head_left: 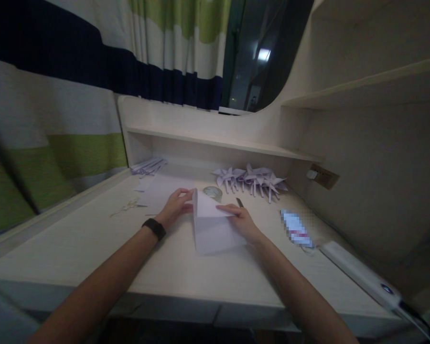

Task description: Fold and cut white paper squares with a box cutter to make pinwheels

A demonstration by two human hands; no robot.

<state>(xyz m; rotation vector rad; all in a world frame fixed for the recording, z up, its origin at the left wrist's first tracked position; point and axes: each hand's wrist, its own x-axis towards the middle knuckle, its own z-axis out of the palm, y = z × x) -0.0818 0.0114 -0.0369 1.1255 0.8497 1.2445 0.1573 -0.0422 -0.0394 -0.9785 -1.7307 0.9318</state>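
A white sheet of paper (pixel 215 234) lies on the desk (pixel 93 243) in front of me, its far part folded over towards me. My left hand (pixel 175 205), with a black band on the wrist, pinches the folded corner at the sheet's upper left. My right hand (pixel 241 220) rests flat on the fold's right side, fingers stretched along the crease.
Several folded paper pinwheels (pixel 252 179) lie at the back under a shelf, next to a roll of clear tape (pixel 212 192). Flat sheets (pixel 161 188), paper strips (pixel 148 166) and scissors (pixel 127 207) are at the left. A power strip (pixel 358 274) lies at the right.
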